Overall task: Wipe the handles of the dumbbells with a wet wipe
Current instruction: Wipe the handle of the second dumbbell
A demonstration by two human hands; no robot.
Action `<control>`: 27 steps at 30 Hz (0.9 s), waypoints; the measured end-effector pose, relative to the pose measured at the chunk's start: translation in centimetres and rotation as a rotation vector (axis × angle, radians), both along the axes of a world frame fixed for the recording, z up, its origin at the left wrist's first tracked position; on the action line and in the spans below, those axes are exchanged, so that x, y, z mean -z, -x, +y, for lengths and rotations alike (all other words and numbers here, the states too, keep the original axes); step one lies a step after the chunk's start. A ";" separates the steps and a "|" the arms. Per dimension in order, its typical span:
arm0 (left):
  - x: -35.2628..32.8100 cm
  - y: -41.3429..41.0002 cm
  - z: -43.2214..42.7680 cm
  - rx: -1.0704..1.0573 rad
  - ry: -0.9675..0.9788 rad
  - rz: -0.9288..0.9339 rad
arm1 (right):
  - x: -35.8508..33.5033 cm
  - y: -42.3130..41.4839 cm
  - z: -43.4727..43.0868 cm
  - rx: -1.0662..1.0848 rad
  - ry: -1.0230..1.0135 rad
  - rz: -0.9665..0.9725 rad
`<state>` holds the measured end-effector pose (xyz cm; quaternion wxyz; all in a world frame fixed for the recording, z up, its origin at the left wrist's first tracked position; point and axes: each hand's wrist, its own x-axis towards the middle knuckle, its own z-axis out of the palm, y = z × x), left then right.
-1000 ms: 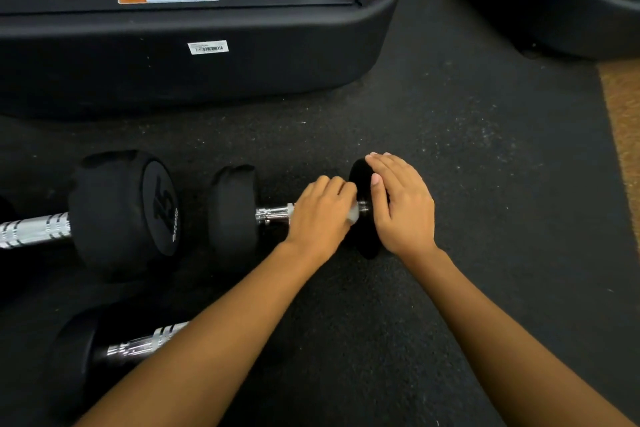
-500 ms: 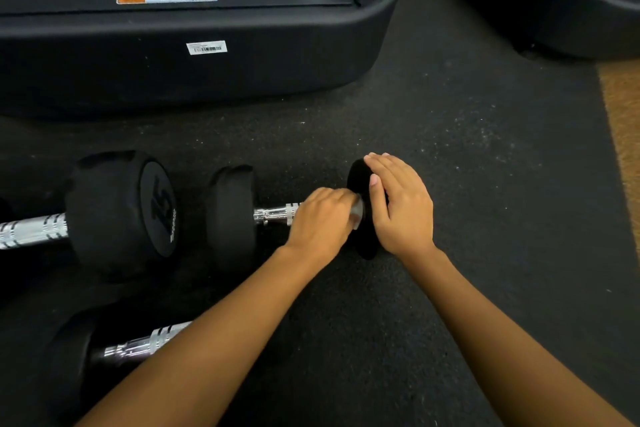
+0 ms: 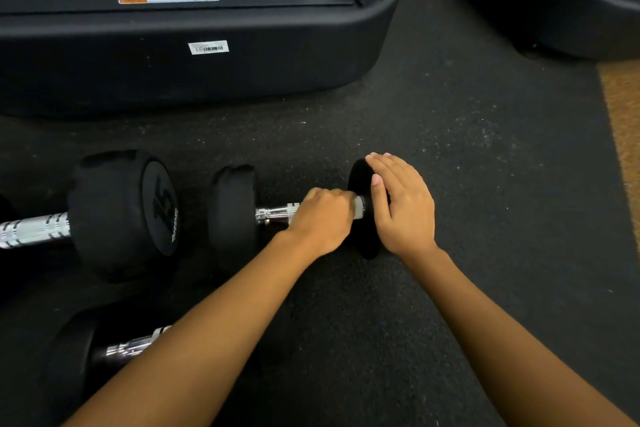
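Currently mid-wipe, by my reading. The small dumbbell with black rubber heads lies on the black speckled rubber floor at about the centre of the view, just right of the large black dumbbell marked 15. Its long axis runs left to right across the scene, close to level, with one head pointing left at the large dumbbell and the other pointing right. The left hand is curled round the right end of its chrome knurled handle. A sliver of pale wet wipe shows past the fingertips, so I take the wipe to be wrapped between palm and bar. The right hand lies with straight fingers flat over the right-hand head, gripping nothing; I judge it is steadying the weight against rolling. Progress: the wipe sits hard against the right head. The chrome toward the left head is bare, and I cannot tell whether it has been wiped. No hand is on the large dumbbell's bar, nor on the third black dumbbell at near left; wiped or not, I cannot say. The black treadmill base stands far left.
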<state>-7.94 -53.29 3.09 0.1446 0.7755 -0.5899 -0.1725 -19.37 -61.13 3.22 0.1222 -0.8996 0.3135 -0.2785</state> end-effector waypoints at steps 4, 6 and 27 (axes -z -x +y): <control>0.5 -1.6 0.8 -0.066 -0.030 -0.034 | -0.1 0.0 -0.1 -0.002 -0.003 -0.008; 0.3 -2.0 0.6 -0.114 -0.138 -0.081 | 0.0 0.0 0.0 -0.003 -0.001 -0.013; 0.1 0.1 -1.0 -0.005 -0.099 -0.102 | 0.1 0.1 0.0 -0.001 0.005 0.000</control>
